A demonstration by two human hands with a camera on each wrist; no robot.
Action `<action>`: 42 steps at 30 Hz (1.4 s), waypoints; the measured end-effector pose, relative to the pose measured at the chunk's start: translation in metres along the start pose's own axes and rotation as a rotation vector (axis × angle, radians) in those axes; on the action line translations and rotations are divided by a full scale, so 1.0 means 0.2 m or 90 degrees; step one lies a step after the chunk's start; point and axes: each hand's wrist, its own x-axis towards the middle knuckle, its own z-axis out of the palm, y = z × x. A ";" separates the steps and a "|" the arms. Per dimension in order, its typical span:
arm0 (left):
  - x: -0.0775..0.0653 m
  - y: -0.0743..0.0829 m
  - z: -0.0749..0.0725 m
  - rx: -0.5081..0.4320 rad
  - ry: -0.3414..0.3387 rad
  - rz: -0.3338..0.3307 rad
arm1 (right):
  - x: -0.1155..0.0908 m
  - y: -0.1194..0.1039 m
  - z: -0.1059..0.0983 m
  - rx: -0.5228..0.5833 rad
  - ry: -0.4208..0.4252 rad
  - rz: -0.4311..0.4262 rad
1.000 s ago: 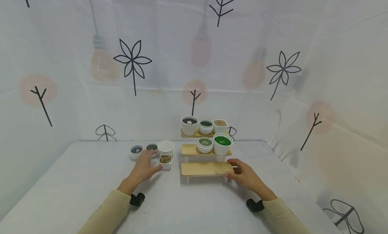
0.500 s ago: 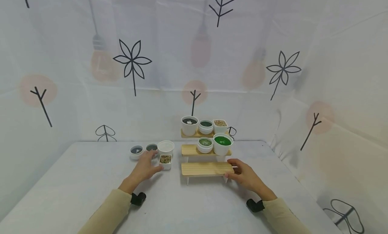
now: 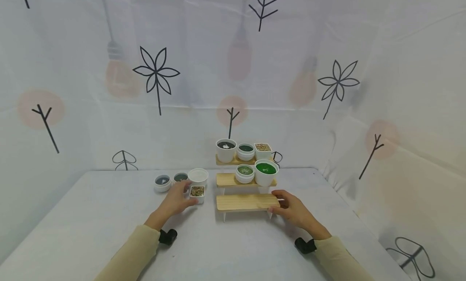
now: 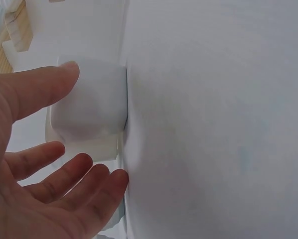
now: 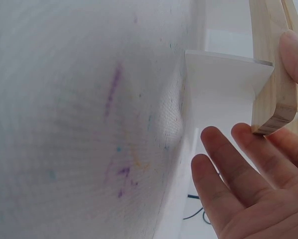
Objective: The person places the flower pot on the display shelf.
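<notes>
My left hand is spread beside a small square white pot of brown granules. In the left wrist view its thumb overlaps the pot's side, while the other fingers stay apart from the pot; whether the thumb presses it cannot be told. My right hand grips the right end of the lowest plank of a three-step wooden display stand. Its thumb lies on the plank's front edge and the index finger reaches to the back edge, partly hidden in the right wrist view. The stand's white leg shows below the plank.
Left of the stand are a white round cup and two low jars with dark contents, one at the far left. The middle step holds a green-filled cup and a jar. Cups and a square pot occupy the top step.
The head view has shifted slightly, moving the scene a little leftward. Both hands keep nearly the same places, and the pots and stand have not visibly moved.
</notes>
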 end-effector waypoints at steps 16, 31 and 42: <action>0.02 -0.02 0.02 -0.025 -0.012 -0.004 | 0.00 0.00 0.00 -0.003 -0.004 0.002; -0.05 -0.02 0.00 -0.080 -0.010 -0.006 | 0.00 -0.01 0.00 -0.004 -0.011 -0.017; -0.09 0.01 -0.04 -0.082 -0.012 0.011 | 0.00 -0.01 -0.01 -0.007 -0.004 -0.001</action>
